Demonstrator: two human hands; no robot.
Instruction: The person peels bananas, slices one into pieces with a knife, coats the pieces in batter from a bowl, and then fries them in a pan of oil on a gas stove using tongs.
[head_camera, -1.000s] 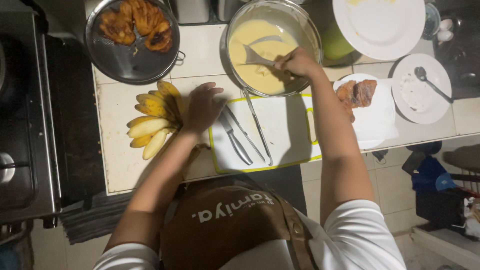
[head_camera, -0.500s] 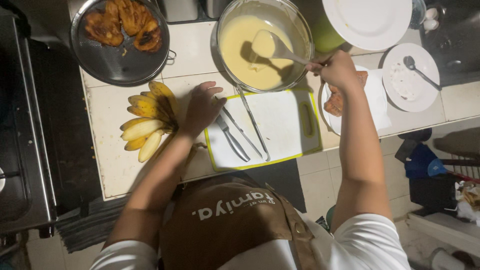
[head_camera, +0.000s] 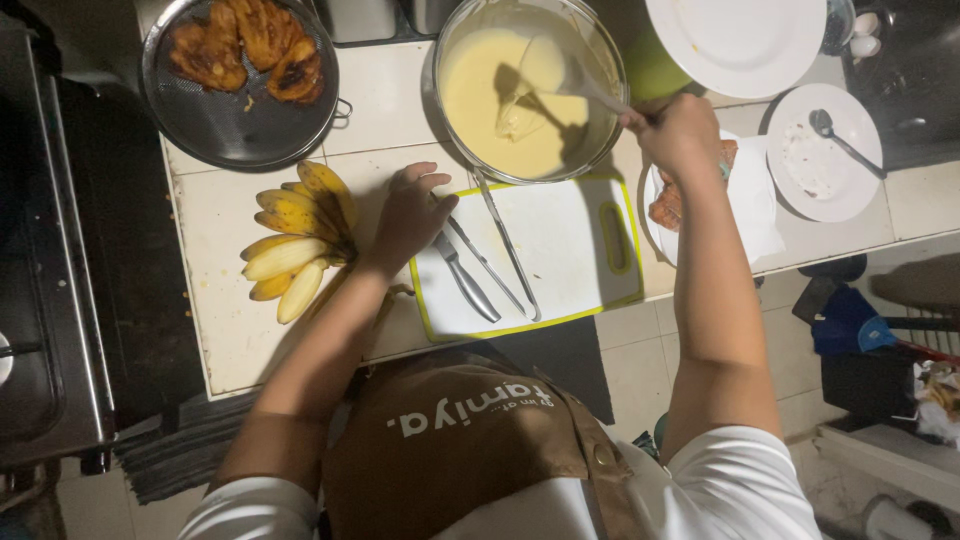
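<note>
My right hand (head_camera: 682, 135) has its grip pinched tight on the handle of a long metal spoon (head_camera: 560, 75), and the spoon's wide end sits over the yellow batter in the big round metal bowl (head_camera: 600, 60) at the back of the white tiled bench (head_camera: 225, 330). My left hand (head_camera: 412, 215) lies flat with its fingers spread, resting on the corner of the white cutting board with a green edge (head_camera: 570, 250), just beside a bunch of yellow bananas (head_camera: 295, 240). Metal tongs (head_camera: 505, 245) and a knife (head_camera: 465, 275) lie on the board. Near my right hand is a white paper with fried brown pieces (head_camera: 665, 205). A round metal strainer pan (head_camera: 225, 115) holds more fried pieces. Two white plates (head_camera: 745, 40) sit at the far right, the small one with a spoon on it.
</note>
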